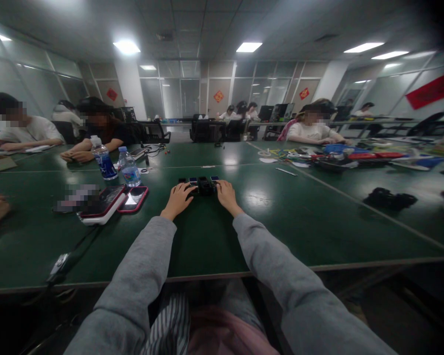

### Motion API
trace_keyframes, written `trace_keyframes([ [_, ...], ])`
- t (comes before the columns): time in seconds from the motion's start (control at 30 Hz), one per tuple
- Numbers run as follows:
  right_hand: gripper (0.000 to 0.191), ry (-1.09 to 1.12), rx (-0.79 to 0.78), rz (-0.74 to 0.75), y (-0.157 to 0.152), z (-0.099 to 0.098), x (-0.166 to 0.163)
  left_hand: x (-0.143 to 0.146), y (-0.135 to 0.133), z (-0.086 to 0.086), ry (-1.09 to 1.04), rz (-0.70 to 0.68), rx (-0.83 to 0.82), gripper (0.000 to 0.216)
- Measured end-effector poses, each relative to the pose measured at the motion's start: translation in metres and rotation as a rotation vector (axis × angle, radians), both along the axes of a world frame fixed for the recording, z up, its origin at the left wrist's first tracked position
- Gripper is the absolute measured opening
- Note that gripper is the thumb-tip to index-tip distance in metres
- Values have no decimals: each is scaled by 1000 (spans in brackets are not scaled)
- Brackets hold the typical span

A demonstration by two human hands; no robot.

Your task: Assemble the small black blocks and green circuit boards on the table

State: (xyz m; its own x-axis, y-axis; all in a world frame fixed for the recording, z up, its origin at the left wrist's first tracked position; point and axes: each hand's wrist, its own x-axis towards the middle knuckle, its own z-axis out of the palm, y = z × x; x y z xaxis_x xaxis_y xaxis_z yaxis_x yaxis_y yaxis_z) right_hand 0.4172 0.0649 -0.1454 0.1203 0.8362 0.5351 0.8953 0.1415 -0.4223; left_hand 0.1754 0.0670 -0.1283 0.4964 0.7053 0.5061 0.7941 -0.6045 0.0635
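Left arm [144, 261] and right arm [277, 266], grey-sleeved, reach forward over surface [207, 246], converging. Left grip [179, 197] low over surface, back upward, fingers parted; right grip [225, 194] likewise low, fingers bent inward.

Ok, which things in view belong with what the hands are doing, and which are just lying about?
At the left hand and right hand:
row of small dark box-like pieces

Apparently just lying about:
white-capped bottle
blue-capped bottle
pink-rimmed phone
black bundle

Counted: the wearer's two hands [179, 198] [226, 195], at least four small items [204, 185] beside them, two bottles [129, 168] at left, three red diamond-shaped signs [218, 96] far, one red banner [432, 92] at right.
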Motion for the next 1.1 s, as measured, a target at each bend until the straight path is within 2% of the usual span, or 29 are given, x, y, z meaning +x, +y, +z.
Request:
trace_keyframes([
  [0.1, 41, -16, 56, -31, -5, 5, -3, 0, -2, 1, -4, 4, -6, 44],
  [0.2, 40, -128, 100, -3, -10, 7, -9, 1, -4, 3, -13, 5, -5, 42],
  [0.4, 38, -263, 50, 78, -15, 5, -19, 4, -5, 6, -64, 57, 30, 35],
  [0.7, 39, -226, 37, 88, -19, 11, -23, 2, -6, 9, -93, 108, 50, 35],
  [0.9, 42, -58, 22, -60, -9, 6, -10, -1, -6, 12, -147, 150, 60, 37],
  [1.0, 41, -19, -20, -80, -5, 2, -3, -3, -4, 12, -171, 181, 62, 37],
  [1.1, 40, -40, 27, -92, -6, 3, -3, -5, -3, 11, -177, 184, 56, 37],
])
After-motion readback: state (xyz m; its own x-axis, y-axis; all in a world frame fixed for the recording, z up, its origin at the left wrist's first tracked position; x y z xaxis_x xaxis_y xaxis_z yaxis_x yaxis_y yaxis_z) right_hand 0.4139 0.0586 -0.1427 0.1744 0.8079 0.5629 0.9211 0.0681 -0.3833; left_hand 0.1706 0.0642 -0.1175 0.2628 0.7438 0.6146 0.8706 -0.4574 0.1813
